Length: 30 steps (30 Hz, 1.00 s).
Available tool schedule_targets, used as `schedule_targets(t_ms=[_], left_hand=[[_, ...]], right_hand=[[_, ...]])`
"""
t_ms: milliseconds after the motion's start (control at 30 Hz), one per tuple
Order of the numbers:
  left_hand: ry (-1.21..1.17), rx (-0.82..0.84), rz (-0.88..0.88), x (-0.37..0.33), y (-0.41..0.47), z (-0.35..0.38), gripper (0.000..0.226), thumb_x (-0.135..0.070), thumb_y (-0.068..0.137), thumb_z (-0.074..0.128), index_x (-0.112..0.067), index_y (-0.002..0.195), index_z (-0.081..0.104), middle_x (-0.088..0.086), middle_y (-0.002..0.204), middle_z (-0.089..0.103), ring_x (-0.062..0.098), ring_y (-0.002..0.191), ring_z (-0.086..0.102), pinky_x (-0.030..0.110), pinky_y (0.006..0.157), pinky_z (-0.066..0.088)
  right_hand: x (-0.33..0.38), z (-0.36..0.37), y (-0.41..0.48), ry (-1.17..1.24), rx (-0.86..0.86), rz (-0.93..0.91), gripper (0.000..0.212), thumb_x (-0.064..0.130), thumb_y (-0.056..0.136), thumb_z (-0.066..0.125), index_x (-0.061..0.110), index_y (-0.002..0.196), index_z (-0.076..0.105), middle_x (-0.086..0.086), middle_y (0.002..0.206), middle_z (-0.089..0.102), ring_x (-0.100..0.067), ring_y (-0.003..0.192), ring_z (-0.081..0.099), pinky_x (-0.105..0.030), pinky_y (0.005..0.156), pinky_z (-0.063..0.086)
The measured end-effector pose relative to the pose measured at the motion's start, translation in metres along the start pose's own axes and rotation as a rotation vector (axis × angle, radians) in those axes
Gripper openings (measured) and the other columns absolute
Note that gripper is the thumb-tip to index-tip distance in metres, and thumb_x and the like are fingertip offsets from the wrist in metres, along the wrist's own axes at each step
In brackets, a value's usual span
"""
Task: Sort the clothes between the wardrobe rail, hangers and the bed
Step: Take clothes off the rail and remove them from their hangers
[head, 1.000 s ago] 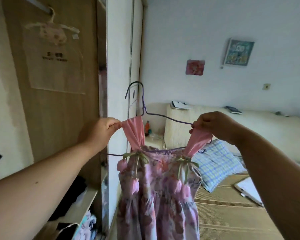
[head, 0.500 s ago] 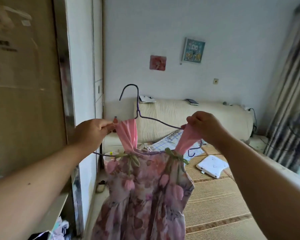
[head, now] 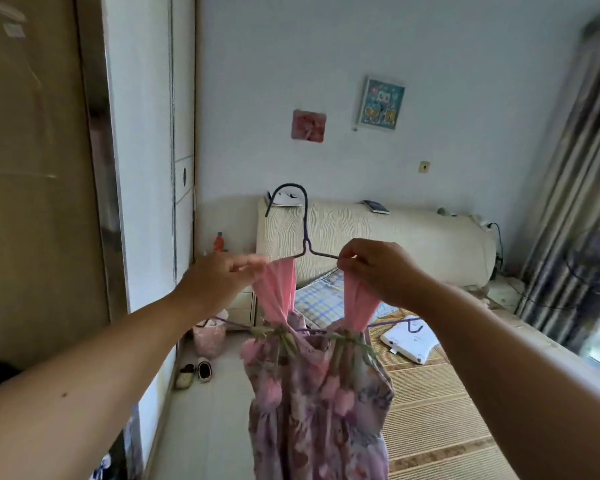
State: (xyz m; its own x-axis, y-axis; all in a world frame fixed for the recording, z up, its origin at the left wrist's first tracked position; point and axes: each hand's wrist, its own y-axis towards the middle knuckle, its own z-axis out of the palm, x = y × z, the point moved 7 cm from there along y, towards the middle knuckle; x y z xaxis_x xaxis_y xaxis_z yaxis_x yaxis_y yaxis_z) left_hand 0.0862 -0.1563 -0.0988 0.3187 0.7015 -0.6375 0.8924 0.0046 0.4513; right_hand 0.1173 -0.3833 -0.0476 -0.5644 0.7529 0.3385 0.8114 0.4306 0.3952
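- The left hand (head: pixel 219 282) pinched one pink strap of the floral dress (head: pixel 312 403).
- The right hand (head: pixel 378 271) pinched the other strap against the purple wire hanger (head: pixel 305 233).
- The dress hung above the bed (head: pixel 440 410).

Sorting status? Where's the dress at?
Done: the hanger is off any rail, hook free. In hand: left hand and right hand each pinch a strap of the floral dress. Left: straps still loop over the hanger; no clothes visible on the bed.
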Motion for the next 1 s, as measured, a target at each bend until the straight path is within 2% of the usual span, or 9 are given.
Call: schedule_targets(t_ms=[100,233,300,367,433,567,667,833,1000], left_hand=[[-0.003,-0.010,-0.037,-0.003,0.009,0.011,0.028,-0.055,0.085,0.058,-0.039,0.105,0.069,-0.012,0.097,0.072,0.009,0.094,0.066,0.034,0.091,0.050],[0.016,-0.145,-0.010,-0.010,0.015,0.009,0.015,-0.026,0.091,0.060,-0.024,0.097,0.074,-0.006,0.086,0.071,0.013,0.086,0.066,0.026,0.078,0.048],[0.036,-0.183,0.001,-0.012,0.013,0.005,0.015,-0.022,0.092,0.059,-0.019,0.094,0.073,-0.005,0.084,0.064,0.016,0.085,0.061,0.026,0.073,0.042],[0.119,-0.162,0.044,-0.013,0.011,0.004,0.020,-0.033,0.092,0.056,-0.022,0.098,0.071,-0.005,0.091,0.059,0.016,0.091,0.056,0.026,0.080,0.038],[0.266,-0.041,0.102,-0.016,0.010,0.011,0.026,-0.042,0.092,0.050,-0.029,0.104,0.068,-0.010,0.092,0.063,0.014,0.092,0.057,0.030,0.085,0.041],[0.219,0.119,0.120,-0.019,0.003,0.031,0.019,-0.029,0.094,0.055,-0.019,0.096,0.071,-0.012,0.077,0.062,0.007,0.075,0.056,0.016,0.065,0.038],[0.240,0.202,0.123,-0.015,-0.006,0.055,0.019,-0.030,0.093,0.056,-0.018,0.092,0.071,-0.004,0.081,0.066,0.015,0.080,0.060,0.023,0.064,0.039],[0.365,0.482,0.204,-0.026,-0.032,0.151,0.023,-0.032,0.095,0.053,-0.019,0.103,0.070,0.002,0.102,0.069,0.020,0.099,0.060,0.027,0.077,0.038],[0.366,0.780,0.303,-0.052,-0.081,0.281,0.022,-0.034,0.095,0.052,-0.022,0.095,0.071,0.000,0.098,0.070,0.019,0.096,0.061,0.029,0.078,0.041]], right_hand=[[-0.011,0.001,-0.003,0.032,-0.018,0.005,0.006,0.029,0.089,0.059,0.031,0.084,0.062,0.002,0.079,0.064,-0.018,0.076,0.059,-0.030,0.069,0.047],[-0.027,-0.001,-0.016,0.116,-0.054,0.047,0.010,0.025,0.089,0.060,0.032,0.082,0.060,0.006,0.077,0.062,-0.013,0.073,0.057,-0.028,0.067,0.048],[-0.034,-0.004,-0.024,0.135,-0.071,0.064,0.010,0.023,0.091,0.058,0.030,0.083,0.060,0.011,0.075,0.060,-0.008,0.069,0.055,-0.025,0.063,0.046],[-0.042,-0.005,-0.031,0.175,-0.089,0.107,0.013,0.020,0.091,0.057,0.028,0.081,0.060,0.012,0.073,0.058,-0.006,0.066,0.054,-0.024,0.060,0.045],[-0.047,-0.003,-0.040,0.220,-0.106,0.138,0.023,0.019,0.090,0.058,0.033,0.072,0.058,0.010,0.071,0.060,-0.011,0.066,0.056,-0.028,0.064,0.049],[-0.070,0.016,-0.075,0.265,-0.086,0.250,0.019,0.028,0.087,0.062,0.035,0.069,0.062,0.007,0.069,0.064,-0.014,0.066,0.061,-0.034,0.065,0.053],[-0.097,0.041,-0.118,0.308,0.000,0.354,0.014,0.032,0.084,0.065,0.039,0.072,0.066,0.006,0.067,0.065,-0.010,0.063,0.058,-0.035,0.063,0.050],[-0.145,0.078,-0.219,0.389,0.089,0.608,0.014,0.018,0.090,0.061,0.023,0.077,0.065,0.008,0.059,0.054,0.004,0.038,0.045,-0.010,0.038,0.031],[-0.210,0.100,-0.342,0.409,0.174,0.863,0.012,0.017,0.091,0.060,0.019,0.080,0.063,0.003,0.060,0.053,0.002,0.035,0.041,-0.016,0.036,0.033]])
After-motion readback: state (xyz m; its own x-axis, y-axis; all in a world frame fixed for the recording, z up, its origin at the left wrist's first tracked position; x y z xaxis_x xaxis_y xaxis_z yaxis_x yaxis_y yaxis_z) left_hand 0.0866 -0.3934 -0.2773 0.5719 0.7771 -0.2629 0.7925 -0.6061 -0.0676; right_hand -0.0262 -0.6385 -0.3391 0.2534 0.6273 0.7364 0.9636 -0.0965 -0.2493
